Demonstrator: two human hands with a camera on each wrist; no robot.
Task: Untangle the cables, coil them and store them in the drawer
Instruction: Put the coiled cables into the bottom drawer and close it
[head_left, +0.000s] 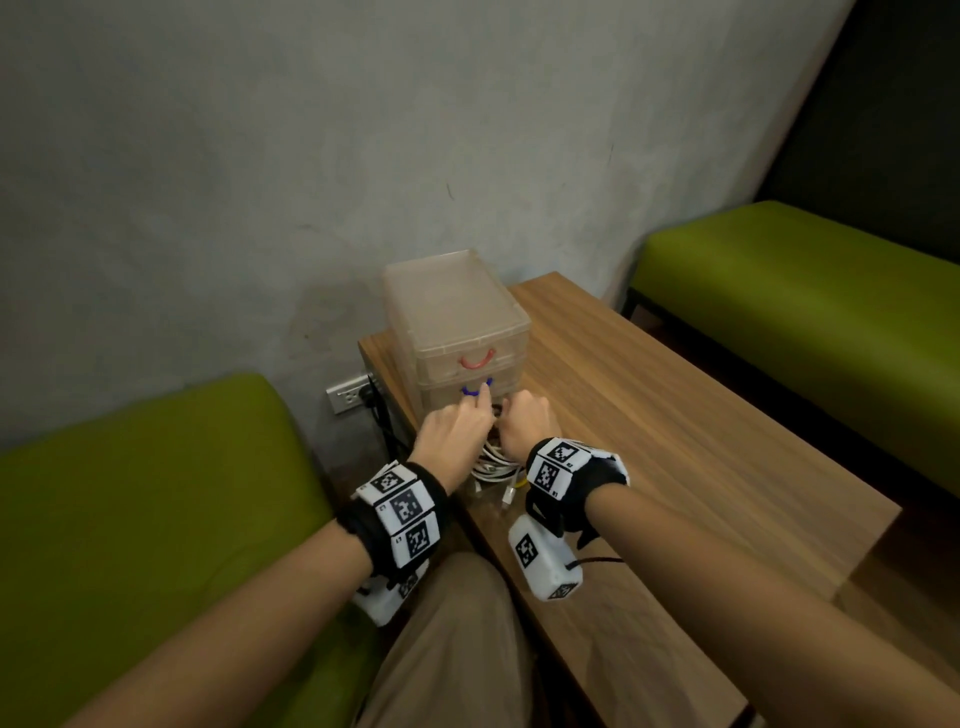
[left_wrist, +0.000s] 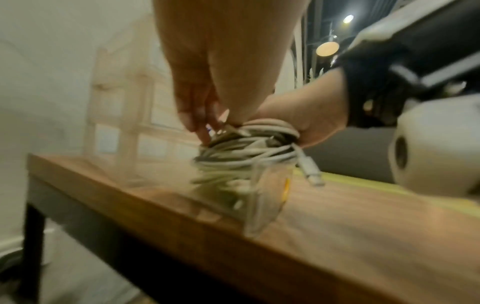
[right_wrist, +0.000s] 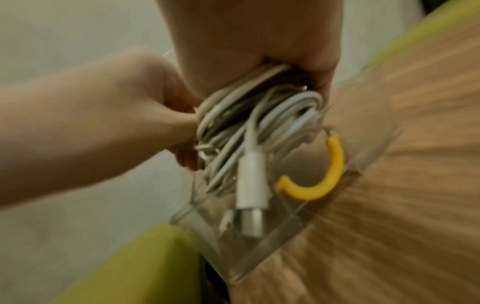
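A bundle of coiled white cables (head_left: 493, 465) sits partly inside the pulled-out clear bottom drawer (right_wrist: 283, 232), which has a yellow handle (right_wrist: 324, 176). My right hand (right_wrist: 298, 78) grips the top of the bundle (right_wrist: 254, 123) from above. My left hand (right_wrist: 182, 127) pinches the bundle's left side, and in the left wrist view its fingers (left_wrist: 200, 127) point down onto the coils (left_wrist: 246, 152). A white USB plug (right_wrist: 250, 185) hangs down into the drawer. In the head view both hands, left (head_left: 470, 415) and right (head_left: 514, 410), hide most of the bundle.
The translucent drawer unit (head_left: 457, 312) stands at the far left corner of the wooden table (head_left: 675, 441), with a red handle (head_left: 475, 361) and a blue handle (head_left: 470, 391) on its shut drawers. Green benches (head_left: 156, 493) (head_left: 805, 312) flank the table. A wall socket (head_left: 349, 397) is behind.
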